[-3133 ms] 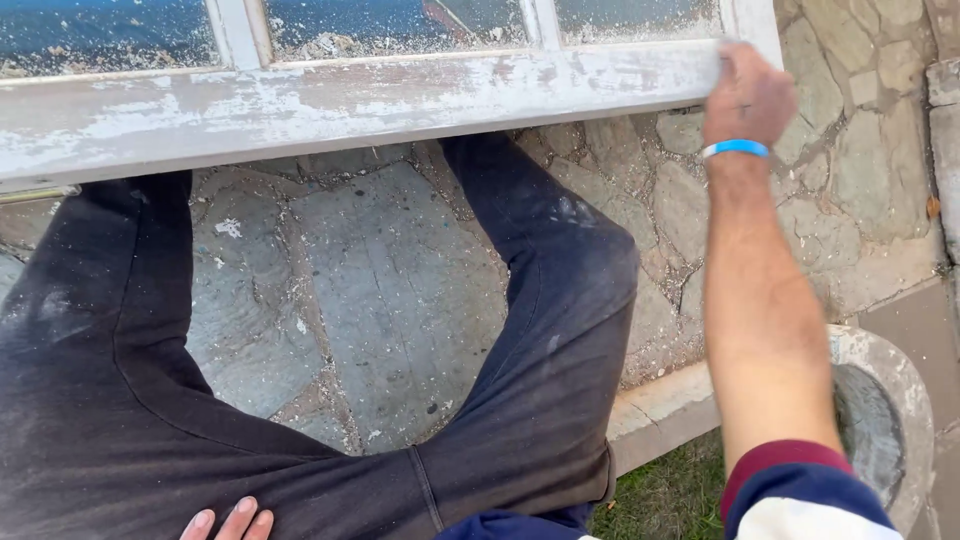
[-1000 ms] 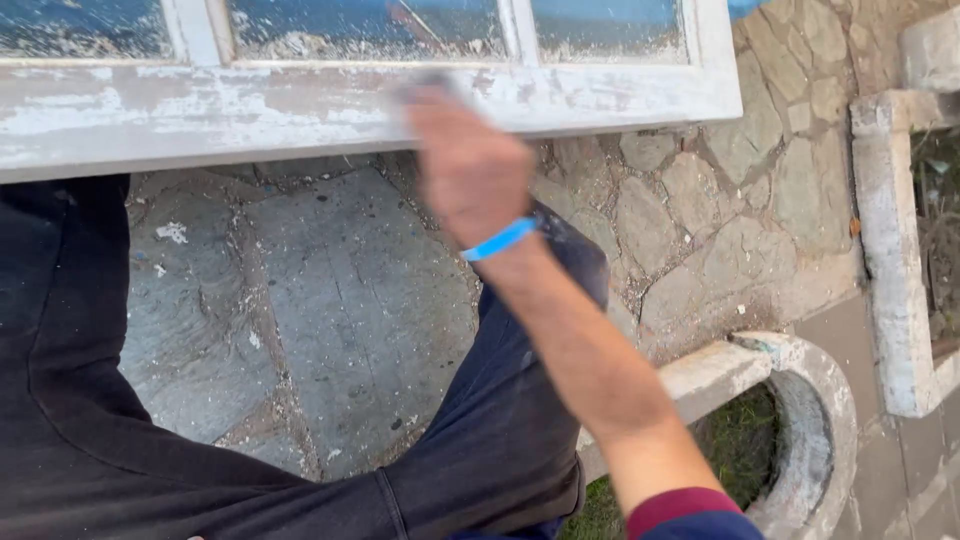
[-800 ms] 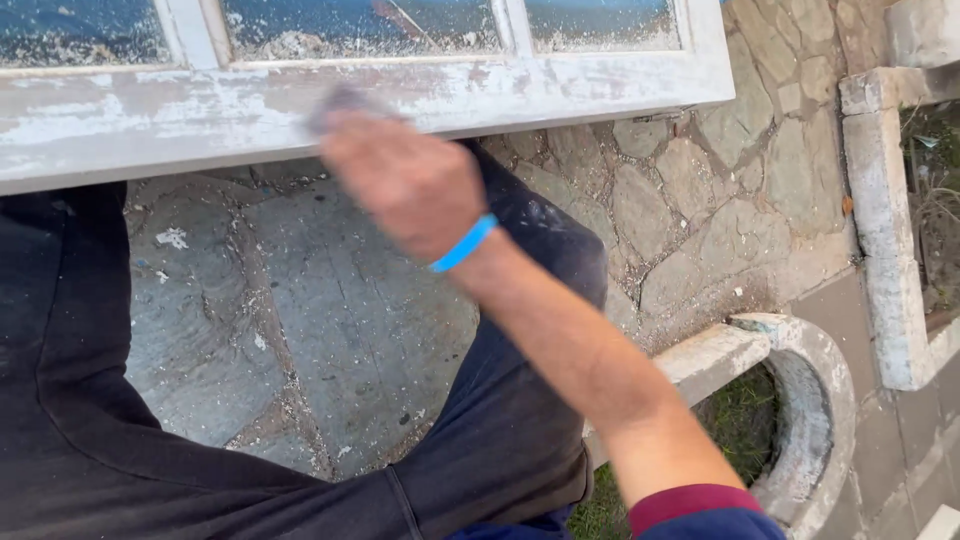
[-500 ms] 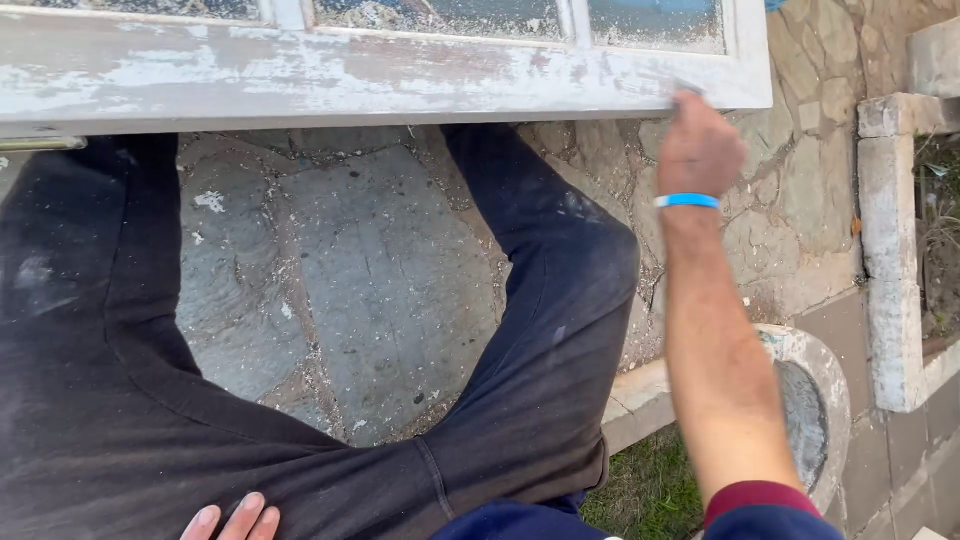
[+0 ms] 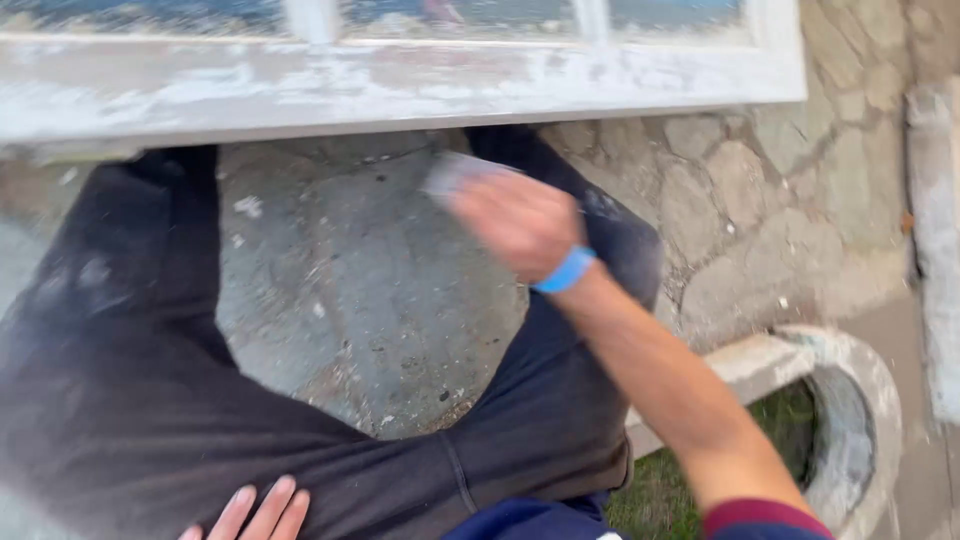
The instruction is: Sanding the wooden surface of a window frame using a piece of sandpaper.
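Sandpaper (image 5: 455,172), a small pale sheet, pinched in the fingers of the right hand (image 5: 520,222) just below the lower edge of the white window frame (image 5: 400,85), near the middle of that edge and clear of it. Blurred, so the exact grip not readable, though closed on the sheet. Blue wristband (image 5: 565,270) on that wrist. Left hand (image 5: 255,512) flat and open on the dark trousers (image 5: 150,400) at the bottom edge of view, only 3 fingertips showing, holding nothing.

Judged light, thin and floppy, rough on 1 face; best folded or wrapped and pressed under flat fingers rather than held by a corner, lest it crease or slip. Frame judged the opposite: stiff wood, heavy, with flaking paint and glass panes above the rail, so fragile there; better gripped on the wooden rail, away from the glass. Stone paving (image 5: 380,300) beneath, between the knees.
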